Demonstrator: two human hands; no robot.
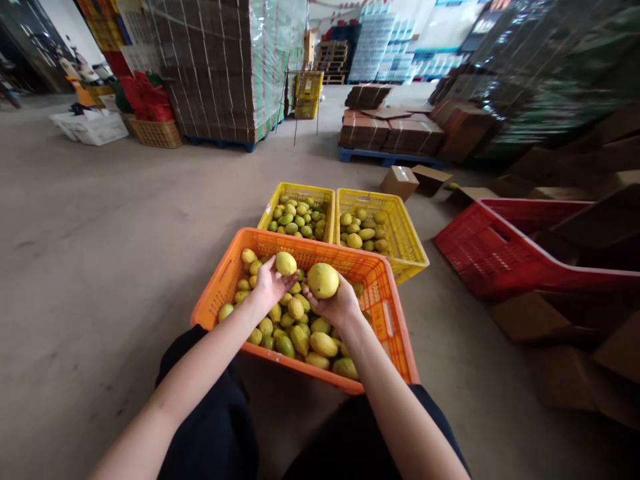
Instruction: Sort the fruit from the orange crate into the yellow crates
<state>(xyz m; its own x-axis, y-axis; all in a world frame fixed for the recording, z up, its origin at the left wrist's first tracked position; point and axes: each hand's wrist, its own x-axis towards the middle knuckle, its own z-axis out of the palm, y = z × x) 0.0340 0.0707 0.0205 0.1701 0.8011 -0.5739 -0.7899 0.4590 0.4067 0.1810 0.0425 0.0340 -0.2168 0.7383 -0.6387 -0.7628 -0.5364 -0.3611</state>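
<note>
An orange crate (230,277) full of yellow-green lemons (305,337) rests against my knees on the concrete floor. My left hand (270,283) holds a small yellow lemon (286,263) above the pile. My right hand (336,305) grips a larger yellow lemon (323,280) right beside it. Both hands hover over the middle of the crate, close together.
Two yellow crates (300,195) (407,243) holding lemons stand just beyond the orange one. A red crate (493,257) lies tilted at the right among flattened cardboard boxes (575,353). Stacked cardboard pallets (220,67) stand far behind. Bare concrete floor (100,227) spreads to the left.
</note>
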